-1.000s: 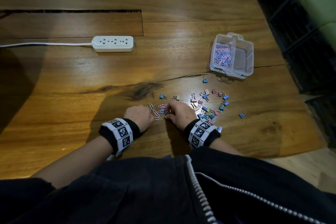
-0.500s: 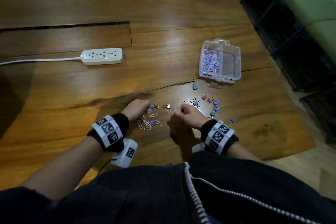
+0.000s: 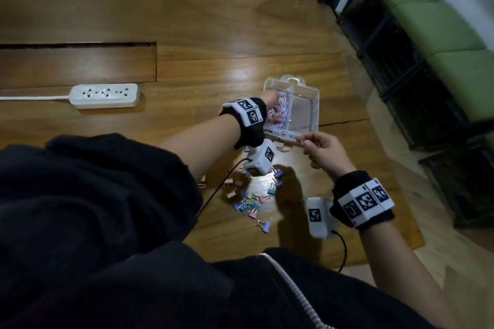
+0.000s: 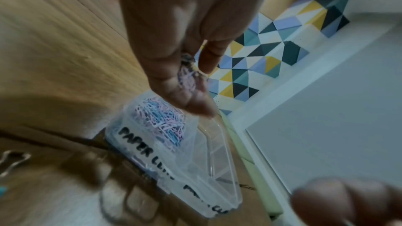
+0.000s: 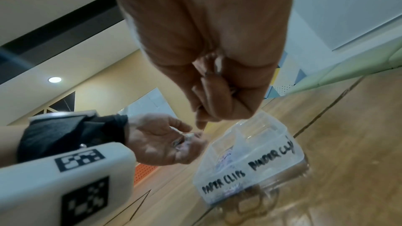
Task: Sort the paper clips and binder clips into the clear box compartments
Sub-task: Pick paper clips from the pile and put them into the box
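Note:
The clear box (image 3: 317, 104) lies on the wooden table; its front wall reads "PAPER CLIPS" and "BINDER CLIPS" (image 5: 272, 157). Pastel paper clips (image 4: 161, 121) fill its left compartment, and the right one looks bare. My left hand (image 3: 270, 98) hovers over the left compartment, with a bunch of paper clips (image 4: 190, 75) lying along its fingers under the thumb. My right hand (image 3: 307, 142) is curled at the box's front edge and pinches a few paper clips (image 3: 317, 145). Several coloured binder clips (image 3: 254, 197) lie scattered in front of the box.
A white power strip (image 3: 104, 95) with its cord lies at the left. Dark crates (image 3: 417, 93) and green cushions (image 3: 433, 21) stand beyond the table's right edge. One small clip (image 3: 202, 185) lies by my left sleeve.
Both hands rose from the loose paper clips near the table's front and travelled to the box, carrying clips. The loose paper clips no longer lie on the table.

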`<move>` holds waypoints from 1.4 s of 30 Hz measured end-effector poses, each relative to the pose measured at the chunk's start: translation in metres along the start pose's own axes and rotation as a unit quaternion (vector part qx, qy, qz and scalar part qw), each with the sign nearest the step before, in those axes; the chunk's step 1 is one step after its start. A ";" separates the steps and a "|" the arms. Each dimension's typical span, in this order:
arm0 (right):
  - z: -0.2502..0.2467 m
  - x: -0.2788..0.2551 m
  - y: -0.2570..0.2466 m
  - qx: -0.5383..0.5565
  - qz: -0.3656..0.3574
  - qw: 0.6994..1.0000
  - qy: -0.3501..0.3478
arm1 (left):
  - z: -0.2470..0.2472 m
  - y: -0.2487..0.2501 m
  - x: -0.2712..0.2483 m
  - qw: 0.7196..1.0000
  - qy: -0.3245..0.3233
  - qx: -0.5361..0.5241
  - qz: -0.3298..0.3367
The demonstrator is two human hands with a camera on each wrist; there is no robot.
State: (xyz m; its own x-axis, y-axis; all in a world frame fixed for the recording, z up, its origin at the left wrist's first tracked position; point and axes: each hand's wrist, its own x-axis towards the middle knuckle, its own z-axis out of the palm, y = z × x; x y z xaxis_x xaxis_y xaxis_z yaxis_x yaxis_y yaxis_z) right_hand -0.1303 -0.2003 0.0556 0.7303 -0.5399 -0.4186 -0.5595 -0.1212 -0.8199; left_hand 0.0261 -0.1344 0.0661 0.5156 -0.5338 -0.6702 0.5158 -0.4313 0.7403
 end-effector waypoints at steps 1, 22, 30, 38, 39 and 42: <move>-0.003 0.005 0.001 -0.003 0.005 1.000 -0.004 | 0.005 0.003 0.002 1.000 0.001 -0.008 -0.005; 0.040 0.066 -0.044 -0.028 -0.046 0.998 0.016 | -0.112 -0.065 -0.051 0.927 0.032 0.361 0.093; 0.111 -0.027 -0.006 -0.105 -0.108 0.981 -0.120 | -0.163 -0.155 -0.103 0.798 0.110 0.590 -0.044; 0.183 -0.047 0.019 -0.281 -0.074 0.935 -0.204 | -0.157 -0.192 -0.123 0.824 0.074 0.561 0.005; 0.187 -0.045 0.018 -0.285 -0.080 0.936 -0.189 | -0.157 -0.194 -0.123 0.828 0.082 0.554 0.019; 0.197 -0.040 0.016 -0.305 -0.103 0.932 -0.169 | -0.158 -0.198 -0.121 0.845 0.097 0.521 0.072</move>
State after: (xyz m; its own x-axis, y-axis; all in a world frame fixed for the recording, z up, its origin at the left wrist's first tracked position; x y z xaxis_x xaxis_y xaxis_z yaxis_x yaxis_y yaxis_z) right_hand -0.0915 -0.0164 -0.0177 0.8708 -0.1729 -0.4602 -0.4375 -0.6998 -0.5648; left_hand -0.0304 0.1300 -0.0081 0.6758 -0.5499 -0.4908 -0.3918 -0.8320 0.3927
